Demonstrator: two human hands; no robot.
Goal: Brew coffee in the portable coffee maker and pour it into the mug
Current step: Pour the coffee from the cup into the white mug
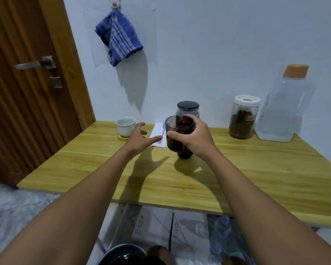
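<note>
The right hand (193,138) is gripping the smoky coffee maker cup (177,139) around its upper wall, thumb on the near side and fingers curling over the far rim. Dark coffee is showing through the cup. It is sitting near the middle of the table (256,178), and whether its narrow base is touching the wood or hanging just above it I cannot tell. The left hand (139,136) is holding nothing, its fingers spreading loosely as it hovers near the white mug (125,126), which is standing on a wooden coaster (122,138) at the far left.

The likely trouble is in the pour. The cup's mouth is wide and the mug small, so a fast tilt is probably going to send coffee over the mug's edge onto the paper napkin (158,137) and spoon (163,129) lying between them. Fingers over the rim may be sitting in the stream's path. The mug may also be sliding or tipping on its coaster unless the left hand is steadying it. The black-lidded vessel (188,108) just behind the cup is risking a knock from the right hand's knuckles.
</note>
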